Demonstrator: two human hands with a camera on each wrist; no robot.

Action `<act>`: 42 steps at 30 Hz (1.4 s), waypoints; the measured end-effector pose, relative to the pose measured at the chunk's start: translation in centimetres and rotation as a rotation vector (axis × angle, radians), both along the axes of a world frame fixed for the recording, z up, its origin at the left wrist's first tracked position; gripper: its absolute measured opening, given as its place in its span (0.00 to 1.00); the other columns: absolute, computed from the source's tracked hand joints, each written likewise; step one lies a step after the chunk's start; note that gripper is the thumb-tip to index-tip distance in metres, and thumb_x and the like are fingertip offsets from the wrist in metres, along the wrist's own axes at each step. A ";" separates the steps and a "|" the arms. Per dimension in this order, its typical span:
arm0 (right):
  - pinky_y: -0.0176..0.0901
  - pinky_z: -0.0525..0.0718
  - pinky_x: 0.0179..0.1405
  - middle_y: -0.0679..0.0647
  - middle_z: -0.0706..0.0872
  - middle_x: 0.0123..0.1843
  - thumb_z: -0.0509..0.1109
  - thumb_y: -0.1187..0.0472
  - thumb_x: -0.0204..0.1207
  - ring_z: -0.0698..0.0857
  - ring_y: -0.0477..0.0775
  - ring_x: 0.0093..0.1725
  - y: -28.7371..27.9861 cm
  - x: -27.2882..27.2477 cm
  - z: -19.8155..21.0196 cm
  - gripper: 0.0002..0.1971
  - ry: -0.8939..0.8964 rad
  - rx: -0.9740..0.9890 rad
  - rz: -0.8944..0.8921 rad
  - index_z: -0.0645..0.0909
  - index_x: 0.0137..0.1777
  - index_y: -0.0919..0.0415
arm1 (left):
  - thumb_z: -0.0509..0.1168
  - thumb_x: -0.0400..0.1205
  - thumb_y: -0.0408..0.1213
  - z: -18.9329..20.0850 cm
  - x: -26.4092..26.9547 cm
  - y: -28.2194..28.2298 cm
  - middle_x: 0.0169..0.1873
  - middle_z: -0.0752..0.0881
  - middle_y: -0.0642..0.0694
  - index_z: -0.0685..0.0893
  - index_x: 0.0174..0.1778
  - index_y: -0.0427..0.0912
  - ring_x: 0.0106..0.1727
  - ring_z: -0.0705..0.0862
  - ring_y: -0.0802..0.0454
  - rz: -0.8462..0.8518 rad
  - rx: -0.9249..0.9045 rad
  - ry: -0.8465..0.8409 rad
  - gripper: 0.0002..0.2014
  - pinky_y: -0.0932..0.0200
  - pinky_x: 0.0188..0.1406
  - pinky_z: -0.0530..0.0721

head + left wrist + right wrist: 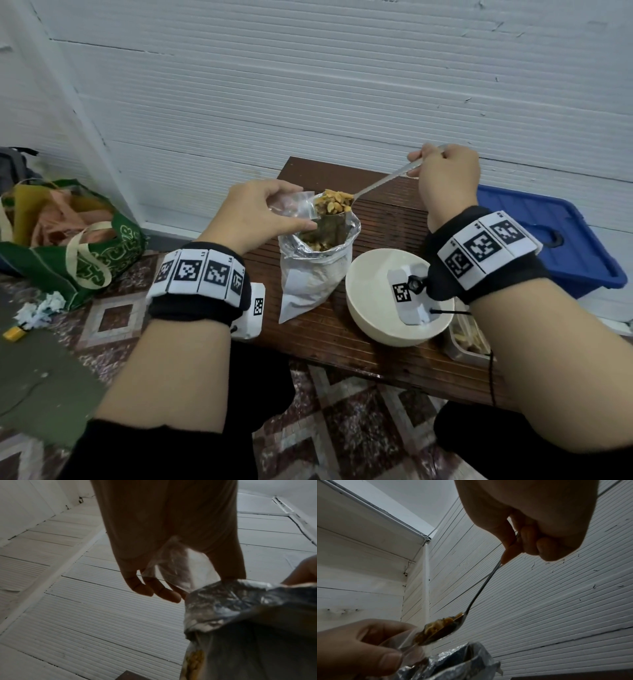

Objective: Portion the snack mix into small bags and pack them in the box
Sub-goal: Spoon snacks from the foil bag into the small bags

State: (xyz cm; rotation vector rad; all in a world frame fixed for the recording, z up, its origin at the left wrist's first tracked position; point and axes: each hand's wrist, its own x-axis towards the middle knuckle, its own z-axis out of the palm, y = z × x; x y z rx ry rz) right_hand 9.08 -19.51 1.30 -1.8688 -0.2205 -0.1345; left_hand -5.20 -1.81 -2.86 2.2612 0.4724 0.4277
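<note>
A foil snack mix bag (313,270) stands open on the wooden table (383,356), with brown and yellow mix inside. My left hand (260,212) pinches a small clear bag (294,205) just above the foil bag's mouth; the same clear bag (173,566) hangs from the fingers in the left wrist view. My right hand (445,178) grips the handle of a metal spoon (380,183). The spoon's bowl is heaped with snack mix (334,202) and sits at the small bag's opening. From the right wrist, the loaded spoon (443,628) touches the clear bag (399,642).
A white bowl (370,308) stands right of the foil bag. A clear container (462,339) sits at the table's right edge, partly behind my right arm. A blue bin (534,236) lies beyond. A green bag (68,240) rests on the floor at left.
</note>
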 end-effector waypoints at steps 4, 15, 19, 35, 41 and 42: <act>0.33 0.76 0.34 0.49 0.83 0.37 0.57 0.61 0.85 0.79 0.44 0.34 0.6 0.0 -0.1 0.19 0.044 -0.008 0.054 0.81 0.32 0.55 | 0.82 0.63 0.51 0.3 0.6 -0.5 0.45 0.84 0.62 0.86 0.62 0.52 0.51 0.82 0.62 -0.035 0.018 0.034 0.30 0.73 0.46 0.75; 0.27 0.70 0.31 0.48 0.83 0.32 0.58 0.60 0.85 0.78 0.37 0.33 1.8 -0.2 -0.7 0.17 0.111 -0.054 0.131 0.82 0.36 0.58 | 0.79 0.56 0.64 0.2 1.4 -1.0 0.48 0.85 0.64 0.86 0.53 0.63 0.59 0.81 0.57 -0.046 0.031 0.121 0.29 0.43 0.70 0.74; 0.29 0.71 0.36 0.49 0.84 0.33 0.58 0.60 0.85 0.79 0.39 0.38 2.2 -0.3 -0.8 0.20 0.102 -0.064 0.144 0.81 0.30 0.54 | 0.75 0.46 0.75 0.0 1.5 -1.0 0.49 0.86 0.64 0.84 0.51 0.65 0.59 0.82 0.56 -0.063 0.030 0.129 0.37 0.42 0.70 0.74; 0.25 0.78 0.36 0.48 0.86 0.34 0.59 0.60 0.85 0.82 0.42 0.36 2.4 -1.8 0.0 0.15 -0.044 0.110 0.349 0.83 0.39 0.56 | 0.75 0.60 0.69 0.3 1.7 -2.0 0.37 0.84 0.64 0.82 0.40 0.63 0.47 0.82 0.62 -0.021 0.056 -0.020 0.20 0.44 0.68 0.71; 0.31 0.78 0.40 0.49 0.87 0.43 0.60 0.63 0.85 0.83 0.44 0.37 1.3 -1.6 1.2 0.12 -0.339 0.300 0.414 0.81 0.40 0.56 | 0.79 0.68 0.53 0.4 1.4 -1.1 0.41 0.83 0.60 0.84 0.48 0.53 0.44 0.81 0.65 0.079 -0.117 -0.194 0.17 0.71 0.44 0.80; 0.30 0.77 0.39 0.51 0.87 0.43 0.60 0.63 0.85 0.83 0.45 0.37 1.0 -1.5 1.4 0.12 -0.357 0.328 0.385 0.81 0.41 0.56 | 0.79 0.68 0.53 0.4 1.3 -0.9 0.41 0.84 0.59 0.84 0.48 0.52 0.44 0.82 0.63 0.100 -0.140 -0.213 0.18 0.67 0.43 0.81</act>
